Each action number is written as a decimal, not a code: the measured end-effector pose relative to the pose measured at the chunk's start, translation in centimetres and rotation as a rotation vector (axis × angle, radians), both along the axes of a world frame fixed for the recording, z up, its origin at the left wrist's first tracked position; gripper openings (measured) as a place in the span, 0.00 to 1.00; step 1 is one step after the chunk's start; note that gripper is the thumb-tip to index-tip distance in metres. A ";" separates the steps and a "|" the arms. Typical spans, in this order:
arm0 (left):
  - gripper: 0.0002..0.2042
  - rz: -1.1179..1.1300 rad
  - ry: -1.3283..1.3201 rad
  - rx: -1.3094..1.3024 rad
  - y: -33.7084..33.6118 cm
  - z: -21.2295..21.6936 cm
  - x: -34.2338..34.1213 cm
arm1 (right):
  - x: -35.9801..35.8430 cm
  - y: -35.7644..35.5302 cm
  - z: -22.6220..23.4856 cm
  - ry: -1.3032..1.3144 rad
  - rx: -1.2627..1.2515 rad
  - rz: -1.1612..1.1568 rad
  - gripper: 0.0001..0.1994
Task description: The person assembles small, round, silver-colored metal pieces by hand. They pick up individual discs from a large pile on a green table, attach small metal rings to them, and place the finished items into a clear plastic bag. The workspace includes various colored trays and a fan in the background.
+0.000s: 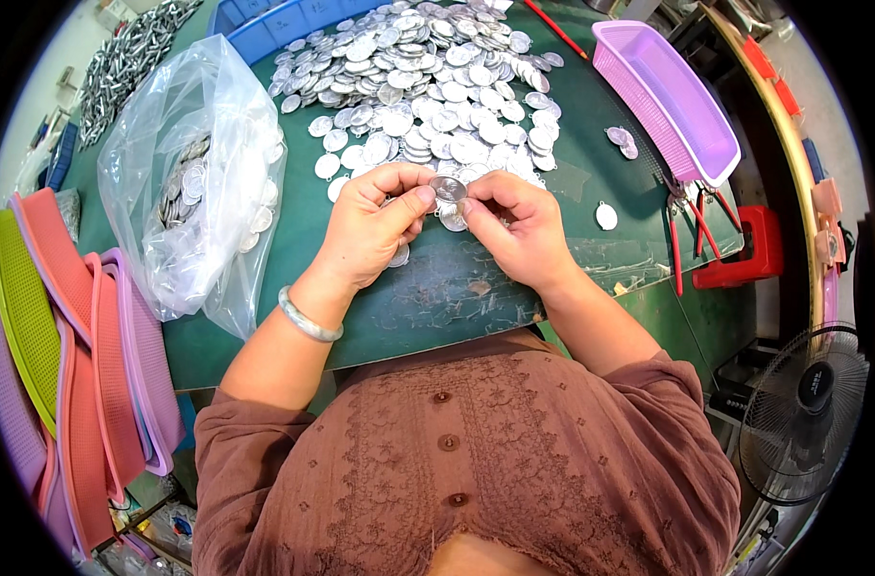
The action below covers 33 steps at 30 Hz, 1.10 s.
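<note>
Between my two hands is one round, silver-coloured metal medal (448, 188), pinched at its edges. The fingers of my left hand (375, 221) close on its left side. Thumb and forefinger of my right hand (522, 226) grip the right side. Just beyond my fingers spreads a large heap of similar medals (428, 82), many with a small loop at the rim. A few lie loose, such as a single medal (605, 215) to the right of my right hand. To my left, a clear plastic bag (236, 106) holds more medals.
A purple basket (653, 101) stands at the right, with red-handled pliers (699, 226) by its near end. Behind the heap is a blue bin (293, 21). Stacked plastic baskets (101, 374) crowd the left, a red stool (759, 252) and a fan (807, 413) the right.
</note>
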State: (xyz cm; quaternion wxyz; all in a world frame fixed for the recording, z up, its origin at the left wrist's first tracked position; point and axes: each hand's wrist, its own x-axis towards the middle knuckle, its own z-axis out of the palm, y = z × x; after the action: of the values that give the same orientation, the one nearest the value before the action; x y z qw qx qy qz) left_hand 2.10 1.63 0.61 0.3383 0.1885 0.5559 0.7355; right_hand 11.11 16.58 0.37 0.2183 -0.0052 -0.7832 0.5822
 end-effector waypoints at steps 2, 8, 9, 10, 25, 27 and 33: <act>0.06 0.005 0.046 -0.005 0.0 0.0 0.0 | 0.0 0.0 0.1 -0.010 -0.007 -0.007 0.02; 0.08 0.014 0.161 -0.016 -0.1 0.1 0.1 | 0.0 0.1 -0.3 -0.039 -0.056 -0.012 0.03; 0.08 0.018 0.172 -0.020 -0.1 0.2 0.2 | 0.0 0.1 -0.4 -0.043 -0.078 -0.008 0.04; 0.08 0.021 0.183 -0.023 -0.1 0.3 0.2 | -0.1 0.1 -0.5 -0.046 -0.099 -0.005 0.04; 0.07 -0.064 -0.075 -0.008 -0.1 0.5 0.4 | -0.1 1.0 0.4 -0.368 -0.672 0.214 0.05; 0.07 -0.079 -0.080 -0.006 -0.1 0.6 0.4 | -0.1 1.1 0.3 -0.379 -0.673 0.218 0.05; 0.06 -0.044 -0.228 0.027 0.0 0.4 0.1 | -0.2 1.1 0.8 -0.387 -0.636 0.171 0.06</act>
State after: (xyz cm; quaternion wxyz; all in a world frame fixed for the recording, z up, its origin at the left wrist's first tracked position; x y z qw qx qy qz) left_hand 2.15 1.68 0.97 0.4129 0.1200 0.4997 0.7519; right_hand 10.93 17.69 1.17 0.0043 -0.1171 -0.5876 0.8006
